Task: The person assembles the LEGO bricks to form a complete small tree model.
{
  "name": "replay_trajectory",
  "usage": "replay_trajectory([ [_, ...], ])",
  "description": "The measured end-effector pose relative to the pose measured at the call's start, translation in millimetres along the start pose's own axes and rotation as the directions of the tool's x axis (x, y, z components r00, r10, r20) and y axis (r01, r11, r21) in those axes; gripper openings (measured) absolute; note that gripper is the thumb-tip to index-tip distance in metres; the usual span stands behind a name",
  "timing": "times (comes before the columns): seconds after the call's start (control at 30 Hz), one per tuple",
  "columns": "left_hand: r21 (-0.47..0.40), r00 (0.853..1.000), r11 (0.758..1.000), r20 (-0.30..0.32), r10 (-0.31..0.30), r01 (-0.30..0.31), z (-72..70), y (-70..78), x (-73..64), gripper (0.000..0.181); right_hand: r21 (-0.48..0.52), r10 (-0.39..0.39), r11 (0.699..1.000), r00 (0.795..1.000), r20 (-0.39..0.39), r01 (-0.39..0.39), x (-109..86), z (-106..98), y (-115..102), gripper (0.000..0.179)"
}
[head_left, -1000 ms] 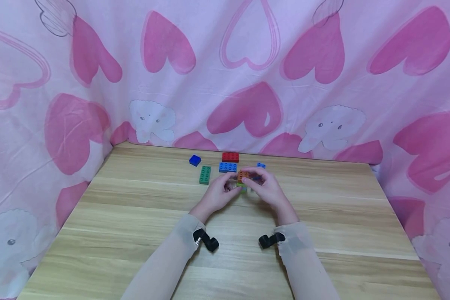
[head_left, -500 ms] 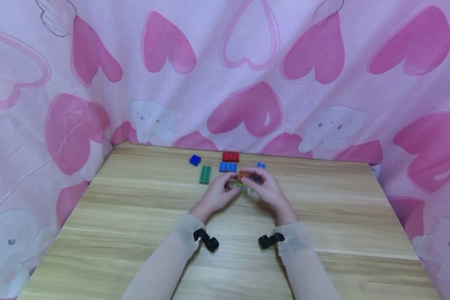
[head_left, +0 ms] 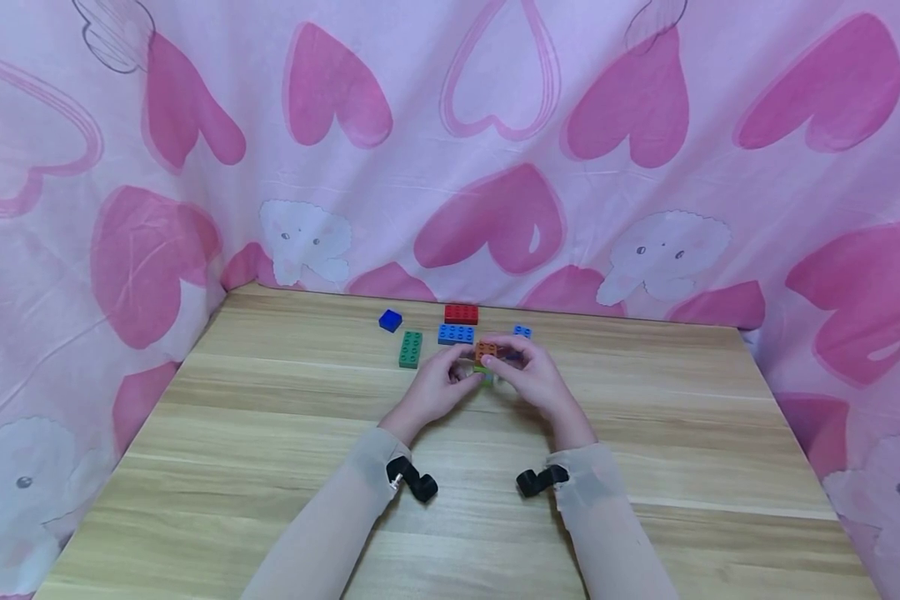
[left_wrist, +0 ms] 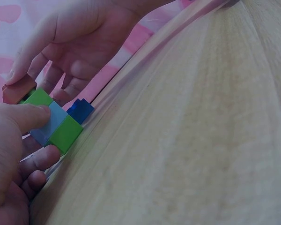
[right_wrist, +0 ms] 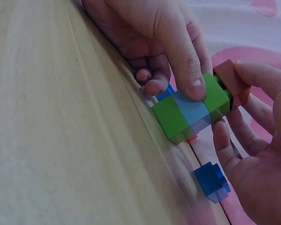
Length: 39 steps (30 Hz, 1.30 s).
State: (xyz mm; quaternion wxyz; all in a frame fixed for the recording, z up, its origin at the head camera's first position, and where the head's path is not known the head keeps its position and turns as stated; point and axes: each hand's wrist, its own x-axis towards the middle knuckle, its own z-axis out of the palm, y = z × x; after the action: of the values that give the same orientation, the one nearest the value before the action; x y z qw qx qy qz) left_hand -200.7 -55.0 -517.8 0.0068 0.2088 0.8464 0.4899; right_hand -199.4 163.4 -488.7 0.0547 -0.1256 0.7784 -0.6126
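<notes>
Between my hands stands a stack of bricks: a green brick (right_wrist: pixel 171 117) at the bottom, a light blue brick (right_wrist: pixel 192 108) above it, then another green brick (right_wrist: pixel 215 99). At the top is an orange brick (head_left: pixel 486 350), tilted, with green studs showing in a gap below it in the right wrist view. My left hand (head_left: pixel 438 385) grips the stack from the left, its thumb across the light blue and upper green bricks. My right hand (head_left: pixel 532 375) pinches the orange brick between thumb and fingers. The head view hides most of the stack behind the hands.
Beyond the hands lie a blue brick (head_left: pixel 456 334), a red brick (head_left: pixel 461 314) and a small blue brick (head_left: pixel 522 331). To the left are a green brick (head_left: pixel 410 350) and a dark blue brick (head_left: pixel 390 321). A pink curtain (head_left: pixel 487 217) borders the wooden table (head_left: pixel 472 533).
</notes>
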Motion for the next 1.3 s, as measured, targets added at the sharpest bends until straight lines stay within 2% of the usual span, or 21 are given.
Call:
replay_trajectory([
  [0.67, 0.006, 1.000, 1.000, -0.002, -0.003, 0.003, 0.9, 0.7, 0.8, 0.045, -0.021, -0.036, 0.999, 0.999, 0.006, 0.036, 1.1, -1.9, 3.1, 0.040],
  [1.3, -0.002, 1.000, 1.000, 0.006, 0.004, -0.004, 0.6, -1.7, -0.8, 0.045, 0.021, -0.018, 1.000, 1.000, 0.017, 0.018, -0.5, -0.1, 2.8, 0.039],
])
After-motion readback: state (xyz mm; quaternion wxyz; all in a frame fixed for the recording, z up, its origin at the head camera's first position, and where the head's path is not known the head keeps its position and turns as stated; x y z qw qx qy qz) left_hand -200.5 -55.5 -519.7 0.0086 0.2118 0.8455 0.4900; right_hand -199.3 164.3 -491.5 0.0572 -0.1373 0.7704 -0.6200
